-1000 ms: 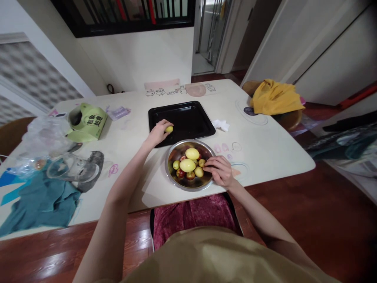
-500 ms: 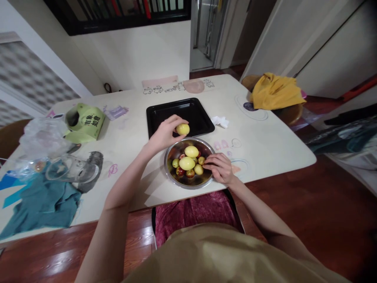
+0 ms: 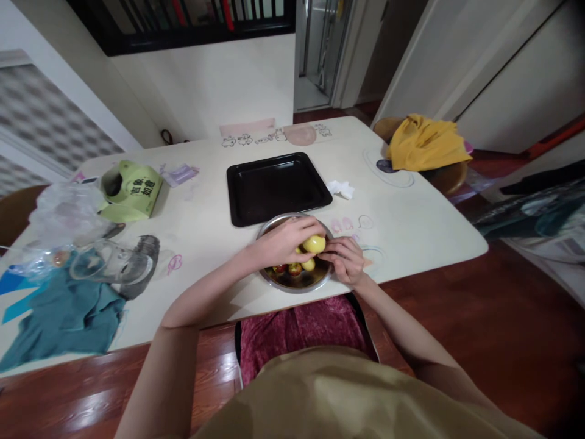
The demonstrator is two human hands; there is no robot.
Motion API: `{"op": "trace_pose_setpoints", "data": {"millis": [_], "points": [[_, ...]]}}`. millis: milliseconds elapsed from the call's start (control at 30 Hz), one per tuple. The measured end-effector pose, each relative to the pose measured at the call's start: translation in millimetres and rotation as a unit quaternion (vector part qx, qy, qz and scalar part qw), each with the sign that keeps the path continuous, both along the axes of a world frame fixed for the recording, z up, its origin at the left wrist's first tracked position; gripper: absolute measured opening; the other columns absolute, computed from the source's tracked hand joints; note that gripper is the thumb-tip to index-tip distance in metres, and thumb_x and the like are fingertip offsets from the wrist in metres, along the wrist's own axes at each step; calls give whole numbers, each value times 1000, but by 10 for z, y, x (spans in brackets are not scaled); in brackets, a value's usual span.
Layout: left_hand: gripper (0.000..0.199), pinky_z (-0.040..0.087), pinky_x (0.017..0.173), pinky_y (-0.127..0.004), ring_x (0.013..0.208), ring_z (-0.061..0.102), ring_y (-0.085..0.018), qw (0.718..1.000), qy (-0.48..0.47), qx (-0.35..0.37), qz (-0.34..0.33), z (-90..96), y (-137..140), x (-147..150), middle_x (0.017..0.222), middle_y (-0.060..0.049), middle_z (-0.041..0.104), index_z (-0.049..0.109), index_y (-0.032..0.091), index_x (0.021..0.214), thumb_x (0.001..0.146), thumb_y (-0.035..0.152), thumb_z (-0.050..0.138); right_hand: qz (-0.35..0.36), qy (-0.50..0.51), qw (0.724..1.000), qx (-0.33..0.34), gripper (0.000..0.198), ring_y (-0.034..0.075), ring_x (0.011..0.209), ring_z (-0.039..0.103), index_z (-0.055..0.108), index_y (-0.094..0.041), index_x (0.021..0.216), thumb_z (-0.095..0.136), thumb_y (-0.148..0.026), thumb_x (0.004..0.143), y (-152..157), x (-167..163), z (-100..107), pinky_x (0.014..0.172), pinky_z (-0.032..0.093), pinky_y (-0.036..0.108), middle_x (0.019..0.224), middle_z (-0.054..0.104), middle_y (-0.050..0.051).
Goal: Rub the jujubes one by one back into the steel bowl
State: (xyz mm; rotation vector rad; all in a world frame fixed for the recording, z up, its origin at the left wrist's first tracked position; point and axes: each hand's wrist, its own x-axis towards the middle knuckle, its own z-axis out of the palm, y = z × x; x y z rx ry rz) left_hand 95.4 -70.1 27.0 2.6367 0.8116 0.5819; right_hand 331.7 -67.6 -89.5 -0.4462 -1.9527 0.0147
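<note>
A steel bowl [image 3: 292, 285] stands near the table's front edge, with small red-and-green fruits like jujubes [image 3: 295, 268] inside. My left hand [image 3: 292, 238] reaches over the bowl from the left, its fingers and thumb closed around a smooth yellow oval fruit like a lemon [image 3: 314, 244]. Other yellow fruit is mostly hidden beneath that hand. At the right rim, my right hand [image 3: 345, 259] has curled fingers reaching inside, close to the yellow fruit. What its fingertips grip, if anything, is hidden.
Behind the bowl lies a black baking tray [image 3: 278, 189], with crumpled white tissue [image 3: 342, 189] beside it. To the left are a green carton [image 3: 137, 189], a clear jug [image 3: 109, 262], plastic bags [image 3: 68, 213] and a teal cloth [image 3: 68, 317]. Yellow cloth [image 3: 425, 143] drapes a chair at right.
My left hand has moved right and down, from above the tray's front edge to over the bowl, with the yellow fruit in it. My right hand stays at the bowl's right rim.
</note>
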Motion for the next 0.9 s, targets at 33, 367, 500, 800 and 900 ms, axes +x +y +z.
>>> {"op": "trace_pose_setpoints", "data": {"millis": [33,367,500,800,900], "points": [[29,53,105,-43,116,67,-29,1000,15,2,0,-30,-5,25,124,-12,67,62,19,123,95,22,68,-3,-1,1000,3,48,23,89,70,82,-25,92,37,-30,111,1,3,0,75,49,41,87,78,6],[28,48,108,-46,118,67,-30,994,111,22,0,-164,-7,116,124,-12,68,61,19,117,92,23,73,-31,26,999,-9,52,23,84,68,76,-25,79,35,-32,111,-8,7,15,75,47,43,78,74,5],[30,45,113,-46,120,66,-30,987,146,61,11,-129,-28,129,124,-12,69,62,17,120,93,26,73,-36,13,999,-21,56,23,84,68,77,-25,77,34,-34,111,0,21,-13,75,47,43,78,75,6],[29,42,115,-47,119,66,-31,979,179,90,28,-123,-61,134,123,-11,70,66,17,117,94,33,73,-29,15,999,-21,52,24,85,68,77,-25,79,36,-32,110,1,3,-17,74,47,44,79,76,6],[31,43,114,-46,120,66,-30,981,171,89,26,-137,-48,122,123,-11,70,65,17,119,94,36,73,-22,18,1000,-13,49,23,86,68,76,-25,81,37,-29,109,-1,-5,5,75,47,43,80,76,5]]}}
